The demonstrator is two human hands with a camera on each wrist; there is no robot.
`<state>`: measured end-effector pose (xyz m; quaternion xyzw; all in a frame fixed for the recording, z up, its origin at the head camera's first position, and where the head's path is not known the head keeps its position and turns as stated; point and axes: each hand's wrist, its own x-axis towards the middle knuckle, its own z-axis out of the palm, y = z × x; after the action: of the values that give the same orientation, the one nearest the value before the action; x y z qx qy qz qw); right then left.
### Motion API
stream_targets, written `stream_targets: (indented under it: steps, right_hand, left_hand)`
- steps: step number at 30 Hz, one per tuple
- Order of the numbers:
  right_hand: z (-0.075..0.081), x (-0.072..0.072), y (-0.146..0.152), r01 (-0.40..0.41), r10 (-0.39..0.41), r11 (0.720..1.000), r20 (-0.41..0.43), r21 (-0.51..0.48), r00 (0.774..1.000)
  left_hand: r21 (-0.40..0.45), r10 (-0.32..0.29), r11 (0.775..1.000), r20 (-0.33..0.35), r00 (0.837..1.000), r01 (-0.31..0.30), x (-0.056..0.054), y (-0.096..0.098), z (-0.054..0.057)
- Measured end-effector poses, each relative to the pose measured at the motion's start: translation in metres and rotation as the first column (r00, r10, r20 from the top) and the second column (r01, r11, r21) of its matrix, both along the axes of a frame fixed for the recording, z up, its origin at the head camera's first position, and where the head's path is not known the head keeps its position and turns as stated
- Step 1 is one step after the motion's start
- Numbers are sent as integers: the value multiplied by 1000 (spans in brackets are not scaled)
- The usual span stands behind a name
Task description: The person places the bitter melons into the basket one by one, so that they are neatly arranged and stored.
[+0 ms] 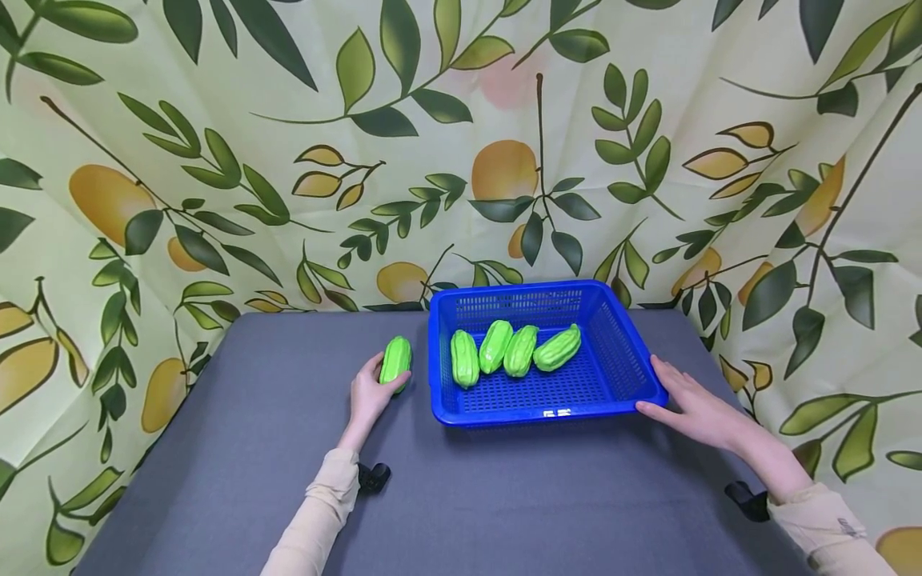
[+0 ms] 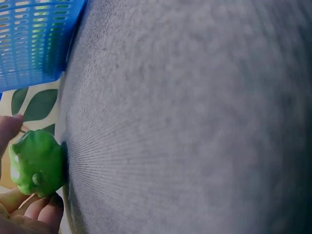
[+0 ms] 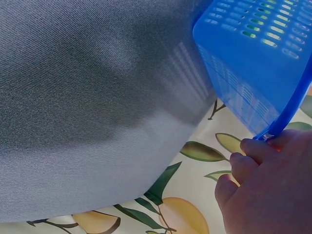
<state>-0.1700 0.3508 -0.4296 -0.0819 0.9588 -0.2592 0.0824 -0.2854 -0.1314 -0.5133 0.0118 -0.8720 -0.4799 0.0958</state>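
Observation:
A light green, ridged bitter melon (image 1: 395, 362) lies on the grey table to the left of the blue basket. My left hand (image 1: 370, 392) holds it, the thumb along its right side and the fingers on its left. In the left wrist view the knobbly end of this bitter melon (image 2: 38, 163) sits against the tabletop between thumb and fingers. At the basket's front right corner, my right hand (image 1: 695, 408) grips the rim, thumb at the front and fingers along the right side. Several more bitter melons (image 1: 519, 350) lie inside the blue basket (image 1: 547, 415), towards its left and middle.
The grey table (image 1: 238, 448) ends at a leaf-and-fruit patterned cloth (image 1: 432, 160), which hangs behind and at both sides. The basket stands close to the table's back edge. A black wrist device (image 1: 374, 478) juts from the left sleeve, another (image 1: 747, 502) from the right.

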Motion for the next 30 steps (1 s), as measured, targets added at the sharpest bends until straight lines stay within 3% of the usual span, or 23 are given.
stream_targets:
  steps: [15, 24, 30]
  right_hand:
    - [1, -1, -1, 4, -4, 1000, 12, -9, 1000]
    - [0, 0, -1, 5, -5, 1000, 6, -6, 1000]
    - [0, 0, 0, 6, -6, 1000, 7, -5, 1000]
  left_hand:
    - [-28, 8, 1000, 3, 1000, -8, 1, -1, 3]
    - [152, 38, 988, -4, 999, -37, 1, -5, 33]
    - [209, 64, 976, -3, 998, -62, 4, -6, 53]
